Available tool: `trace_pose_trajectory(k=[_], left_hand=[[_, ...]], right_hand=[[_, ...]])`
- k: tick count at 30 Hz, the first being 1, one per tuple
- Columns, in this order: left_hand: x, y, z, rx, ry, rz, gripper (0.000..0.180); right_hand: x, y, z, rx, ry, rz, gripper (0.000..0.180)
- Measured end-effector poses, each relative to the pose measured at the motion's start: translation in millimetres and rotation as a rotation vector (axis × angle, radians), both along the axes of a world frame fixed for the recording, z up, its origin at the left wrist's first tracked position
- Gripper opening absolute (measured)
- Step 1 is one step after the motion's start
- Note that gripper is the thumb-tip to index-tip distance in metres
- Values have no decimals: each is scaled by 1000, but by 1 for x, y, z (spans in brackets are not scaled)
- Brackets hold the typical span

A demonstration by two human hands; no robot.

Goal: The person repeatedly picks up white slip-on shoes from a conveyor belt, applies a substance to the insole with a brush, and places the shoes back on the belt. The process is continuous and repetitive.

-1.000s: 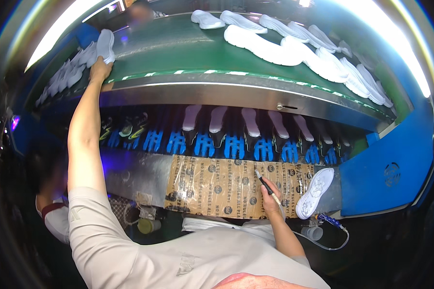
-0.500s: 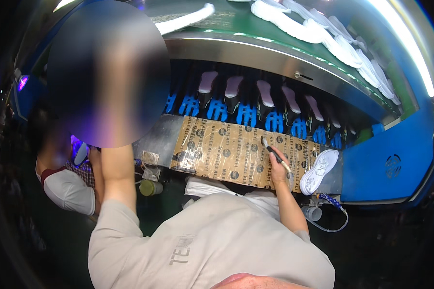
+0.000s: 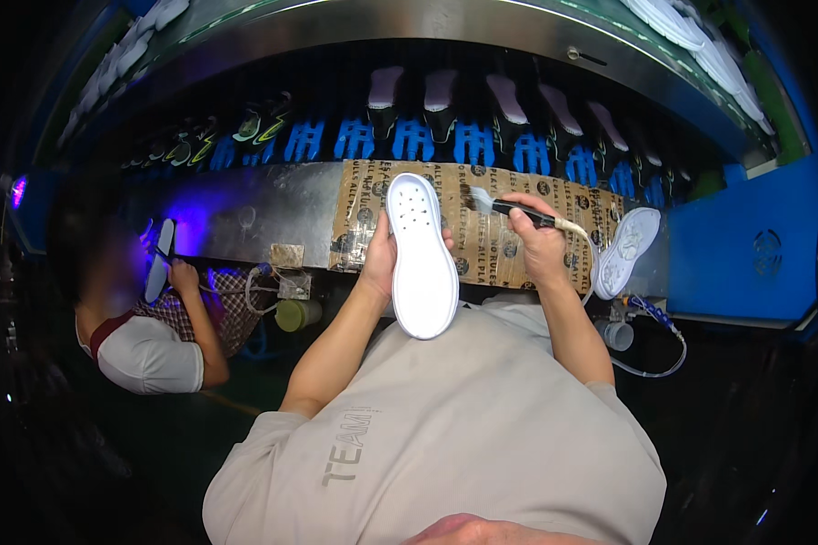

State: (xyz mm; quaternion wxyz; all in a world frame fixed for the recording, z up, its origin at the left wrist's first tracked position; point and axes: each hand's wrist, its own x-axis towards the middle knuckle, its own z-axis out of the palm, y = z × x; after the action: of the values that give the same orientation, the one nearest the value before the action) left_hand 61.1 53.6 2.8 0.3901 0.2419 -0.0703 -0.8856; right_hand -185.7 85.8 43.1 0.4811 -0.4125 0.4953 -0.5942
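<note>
A white shoe sole (image 3: 424, 282) is upright in front of my chest, a cluster of small holes near its far end. My left hand (image 3: 381, 257) grips it from the left and underneath, with fingertips showing at its right edge. In my right hand (image 3: 541, 243), over the cardboard's right part, is a brush (image 3: 529, 213) with a black handle; its pale bristles point left toward the sole, apart from it. A thin tube runs from the handle's end. A second white sole (image 3: 629, 252) lies at the right end of the bench, beside my right forearm.
Taped brown cardboard (image 3: 486, 254) covers part of the metal bench (image 3: 286, 204). Behind it stand shoe uppers (image 3: 509, 98) with purplish bottoms, among blue holders (image 3: 474, 143). White soles (image 3: 668, 23) lie on the upper shelf. A co-worker (image 3: 150, 350) sits at left, holding a sole.
My left arm has come back from its reach toward the upper left, and that hand now holds a white sole. My right hand has lifted, turning the brush's bristles leftward. The view has shifted.
</note>
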Motion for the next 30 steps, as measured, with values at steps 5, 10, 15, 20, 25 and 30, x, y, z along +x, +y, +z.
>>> trace_pose_trajectory(k=[5,10,15,20,25,30], left_hand=[[-10,-12,-1,-97,18,-59,89],[-26,-23,7,-233,-141,70,78],[-23,-34,10,-178,-112,51,82],[-29,-48,-4,-231,-46,162,73],[-37,-54,32,-223,40,146,72],[-34,-62,40,-258,162,144,75]], right_hand=[[47,-20,44,-27,255,145,23],[57,-52,24,-767,1043,83,34],[45,-47,27,-302,422,321,26],[49,-40,39,-626,891,319,28],[44,-42,39,-617,885,139,30],[49,-31,51,-584,709,263,30]])
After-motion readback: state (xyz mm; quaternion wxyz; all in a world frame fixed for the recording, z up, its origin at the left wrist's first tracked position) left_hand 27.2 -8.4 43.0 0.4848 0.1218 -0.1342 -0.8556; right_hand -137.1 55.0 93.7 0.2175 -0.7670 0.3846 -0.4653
